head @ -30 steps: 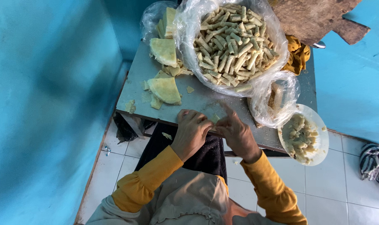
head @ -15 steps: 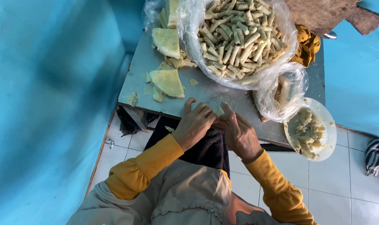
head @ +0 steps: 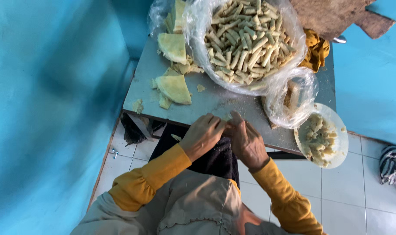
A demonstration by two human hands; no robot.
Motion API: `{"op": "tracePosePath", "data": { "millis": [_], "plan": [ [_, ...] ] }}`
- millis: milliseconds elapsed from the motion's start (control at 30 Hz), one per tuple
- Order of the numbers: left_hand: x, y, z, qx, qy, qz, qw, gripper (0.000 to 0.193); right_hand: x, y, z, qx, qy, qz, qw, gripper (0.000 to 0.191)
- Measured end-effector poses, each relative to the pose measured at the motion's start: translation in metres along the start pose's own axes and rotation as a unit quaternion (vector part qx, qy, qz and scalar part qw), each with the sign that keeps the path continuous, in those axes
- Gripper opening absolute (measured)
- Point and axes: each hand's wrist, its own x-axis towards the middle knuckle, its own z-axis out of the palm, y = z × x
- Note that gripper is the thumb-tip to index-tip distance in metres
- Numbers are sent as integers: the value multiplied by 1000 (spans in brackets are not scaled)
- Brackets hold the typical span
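Your left hand (head: pixel 202 135) and right hand (head: pixel 246 141) meet at the table (head: pixel 215 102) edge, fingers curled shut on a small wrapper (head: pixel 227 116), keeping it tight for rolling.

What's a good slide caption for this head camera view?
Left hand and right hand pinch a small pale wrapper piece at the grey table edge, below a bag of rolled sticks.

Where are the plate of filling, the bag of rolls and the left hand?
plate of filling (head: pixel 337 130): head view, bare right rim.
bag of rolls (head: pixel 246 35): head view, middle of the pile.
left hand (head: pixel 202 135): head view, back of hand.
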Motion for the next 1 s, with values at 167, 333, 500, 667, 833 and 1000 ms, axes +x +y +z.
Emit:
{"op": "tracePosePath", "data": {
  "millis": [167, 333, 500, 667, 833, 1000],
  "plan": [
    [9, 0, -4, -3, 4, -22, 1000, 12, -1, 9, 4, -16, -13, 23, 1000, 50],
    [21, -4, -2, -48, -94, -105, 989, 17, 12, 24, 4, 205, -71, 199, 956, 60],
    [11, 8, -7, 36, -73, -38, 996, 20, 8, 9, 2, 59, -24, 67, 996, 45],
    [0, 16, -18, 124, -5, -1, 992, 32, 3, 5, -2, -16, -30, 34, 999, 48],
    [1, 23, -14, 184, -54, -21, 981, 37, -2, -1, 1, -86, -44, 33, 995, 54],
    [19, 7, 0, 123, -35, -83, 988, 44, 14, 0, 3, -168, -75, 13, 983, 66]
  ]
}}
